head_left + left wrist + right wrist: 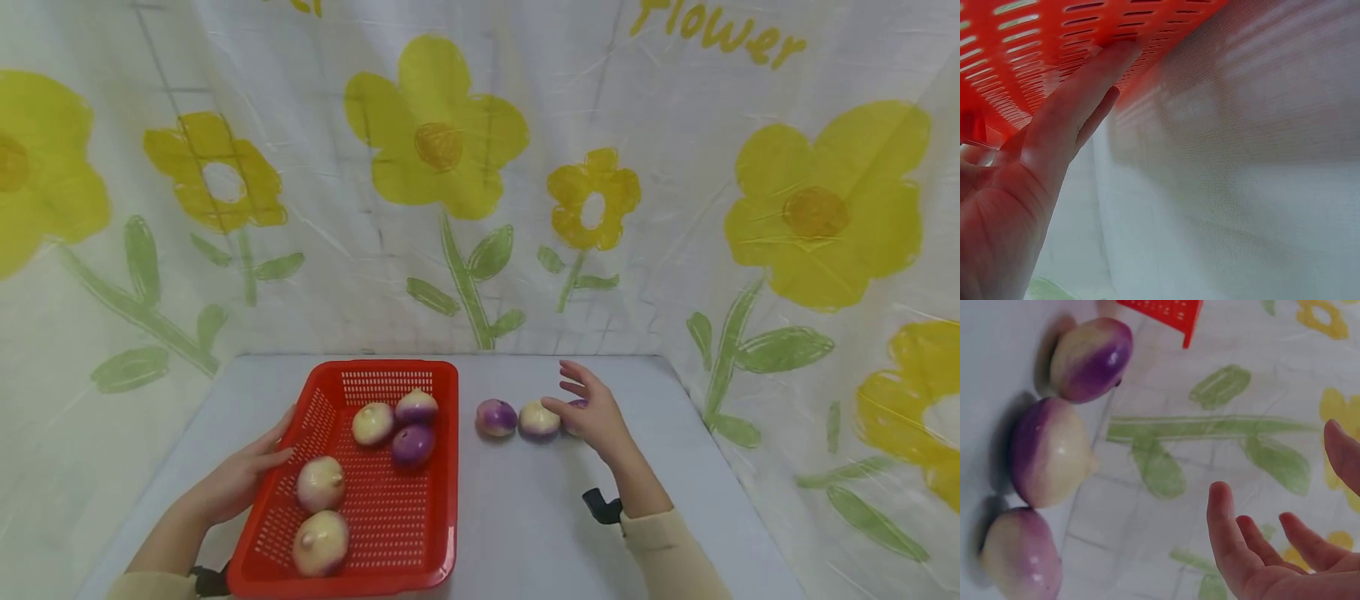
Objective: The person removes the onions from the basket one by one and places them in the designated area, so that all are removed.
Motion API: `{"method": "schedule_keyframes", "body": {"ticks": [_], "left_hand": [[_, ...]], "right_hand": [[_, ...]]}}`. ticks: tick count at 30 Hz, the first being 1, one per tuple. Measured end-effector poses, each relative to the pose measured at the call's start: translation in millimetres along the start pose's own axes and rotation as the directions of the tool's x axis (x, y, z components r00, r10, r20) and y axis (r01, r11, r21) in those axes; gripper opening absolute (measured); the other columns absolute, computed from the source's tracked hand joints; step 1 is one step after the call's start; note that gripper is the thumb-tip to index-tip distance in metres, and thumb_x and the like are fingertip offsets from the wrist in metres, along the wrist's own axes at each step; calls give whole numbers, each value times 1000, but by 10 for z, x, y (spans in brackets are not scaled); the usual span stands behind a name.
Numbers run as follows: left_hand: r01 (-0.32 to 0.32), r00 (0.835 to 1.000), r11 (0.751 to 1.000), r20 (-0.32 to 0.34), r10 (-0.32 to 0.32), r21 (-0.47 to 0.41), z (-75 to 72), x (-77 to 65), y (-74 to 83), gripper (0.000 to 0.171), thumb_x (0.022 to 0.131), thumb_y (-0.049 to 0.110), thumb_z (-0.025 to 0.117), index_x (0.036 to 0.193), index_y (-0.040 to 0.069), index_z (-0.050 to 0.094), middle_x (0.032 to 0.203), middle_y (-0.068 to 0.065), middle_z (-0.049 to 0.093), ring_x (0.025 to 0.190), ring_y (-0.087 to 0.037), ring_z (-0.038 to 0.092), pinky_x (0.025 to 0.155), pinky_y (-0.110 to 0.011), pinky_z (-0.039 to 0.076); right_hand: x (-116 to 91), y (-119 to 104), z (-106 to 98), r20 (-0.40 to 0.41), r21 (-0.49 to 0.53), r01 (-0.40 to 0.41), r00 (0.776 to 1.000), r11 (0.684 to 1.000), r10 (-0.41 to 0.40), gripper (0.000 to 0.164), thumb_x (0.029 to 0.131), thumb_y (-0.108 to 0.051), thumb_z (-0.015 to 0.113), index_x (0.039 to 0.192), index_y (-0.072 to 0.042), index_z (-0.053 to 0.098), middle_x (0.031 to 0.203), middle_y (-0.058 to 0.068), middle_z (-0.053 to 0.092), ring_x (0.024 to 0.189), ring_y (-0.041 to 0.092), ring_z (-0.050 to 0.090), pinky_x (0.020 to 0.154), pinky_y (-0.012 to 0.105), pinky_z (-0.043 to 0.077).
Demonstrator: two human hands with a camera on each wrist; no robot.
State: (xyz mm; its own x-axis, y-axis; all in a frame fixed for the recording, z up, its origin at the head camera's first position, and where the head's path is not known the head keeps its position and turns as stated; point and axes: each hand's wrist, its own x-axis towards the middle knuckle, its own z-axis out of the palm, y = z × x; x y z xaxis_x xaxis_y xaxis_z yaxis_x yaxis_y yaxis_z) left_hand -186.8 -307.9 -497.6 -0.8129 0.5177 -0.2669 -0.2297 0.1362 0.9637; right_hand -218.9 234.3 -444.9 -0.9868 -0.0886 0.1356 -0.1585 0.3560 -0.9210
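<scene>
A red plastic basket stands on the left, and several purple-and-white turnips lie in it. My left hand grips its left wall, thumb over the rim; in the left wrist view the fingers lie along the slotted outer side. To the basket's right, three more turnips form a row: a purple one, a paler middle one and a right one partly hidden behind my hand. Over the row's right end hovers my right hand, fingers spread and holding nothing, apart from the turnips in the right wrist view.
Basket and turnips are on a white table. Behind it and at both sides hangs a pale curtain painted with yellow flowers. Dark straps circle both wrists.
</scene>
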Motion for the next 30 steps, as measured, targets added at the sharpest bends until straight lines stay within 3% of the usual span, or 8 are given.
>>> {"method": "schedule_keyframes", "body": {"ticks": [3,10,17,26,30], "left_hand": [[14,1000,1000,-24,-14,6,3,1,-1,68,111,25,34,160,39,-10,169,-15,-12,133,-3,48,102,-35,52],[21,999,1000,-36,-21,13,7,11,3,68,111,25,34,160,39,-11,169,-15,-13,136,-7,46,102,-38,52],[28,998,999,-50,-26,31,10,14,-6,68,110,25,35,160,39,-10,169,-15,-13,141,-16,42,102,-39,52],[-9,1000,1000,-22,10,17,1,13,-12,69,111,24,35,159,38,-12,169,-15,-15,134,-2,45,101,-36,52],[4,1000,1000,-26,-3,13,1,-7,-25,69,111,25,35,159,40,-12,168,-13,-19,135,0,41,102,-31,50]], "right_hand": [[11,-107,106,31,-6,20,999,1000,-20,74,87,-27,81,150,-12,45,152,15,48,137,37,49,104,51,49],[16,-323,382,133,87,22,991,996,-34,74,84,-22,83,149,-18,47,152,12,49,137,35,50,103,50,51],[43,-413,677,206,77,36,977,996,-51,74,84,-26,83,149,-25,49,150,4,52,135,31,53,102,47,52],[75,-473,1074,312,69,30,949,997,-51,72,84,-33,83,148,-25,49,149,10,53,134,34,53,104,54,49],[82,-499,1262,349,25,17,937,1000,-25,75,82,-39,83,148,-26,49,149,6,53,135,35,52,99,50,53]]}}
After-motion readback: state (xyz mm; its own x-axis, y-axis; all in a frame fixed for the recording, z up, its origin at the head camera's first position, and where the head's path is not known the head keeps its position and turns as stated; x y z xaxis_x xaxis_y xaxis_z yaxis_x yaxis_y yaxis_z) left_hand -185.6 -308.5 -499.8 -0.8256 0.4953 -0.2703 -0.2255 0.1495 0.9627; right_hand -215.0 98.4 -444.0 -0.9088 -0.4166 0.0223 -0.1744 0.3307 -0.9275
